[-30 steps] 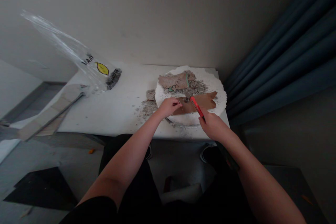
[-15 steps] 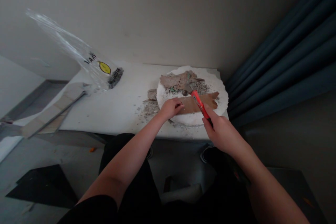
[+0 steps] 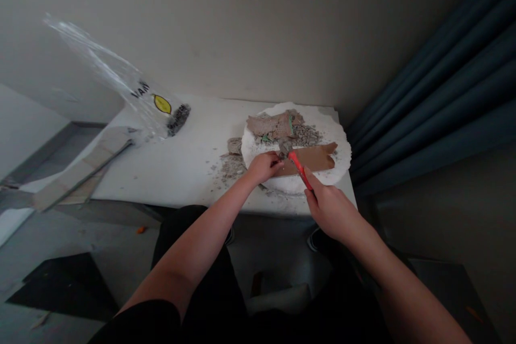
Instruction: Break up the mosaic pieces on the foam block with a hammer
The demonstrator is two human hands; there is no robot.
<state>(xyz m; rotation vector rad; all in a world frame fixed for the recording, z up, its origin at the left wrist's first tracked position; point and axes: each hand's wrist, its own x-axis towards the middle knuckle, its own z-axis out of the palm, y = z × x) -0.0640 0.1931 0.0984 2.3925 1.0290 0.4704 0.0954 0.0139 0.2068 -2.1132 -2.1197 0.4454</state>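
Observation:
My right hand (image 3: 332, 207) is wrapped round the red handle of a hammer (image 3: 299, 167). The grey hammer head is over the left part of a flat brown strip (image 3: 316, 158), close to my left fingertips. My left hand (image 3: 264, 166) is closed at the strip's left end, gripping it; whether a small piece is also between the fingers is hidden. Under the strip lies a white round slab with ragged edges (image 3: 342, 158). Behind the strip, on the slab, sit a cracked brownish piece (image 3: 268, 124) and grey crumbled rubble (image 3: 308, 134) with green bits.
The white table (image 3: 193, 164) carries loose grey debris (image 3: 231, 167) left of the slab. A clear plastic bag (image 3: 121, 80) with dark contents stands at the left, near a long thin bar (image 3: 92, 169). A dark curtain (image 3: 443, 86) hangs at the right.
The hammer has come down and leftward, its head now nearer my left fingers and the brown strip. My left hand has stayed in place.

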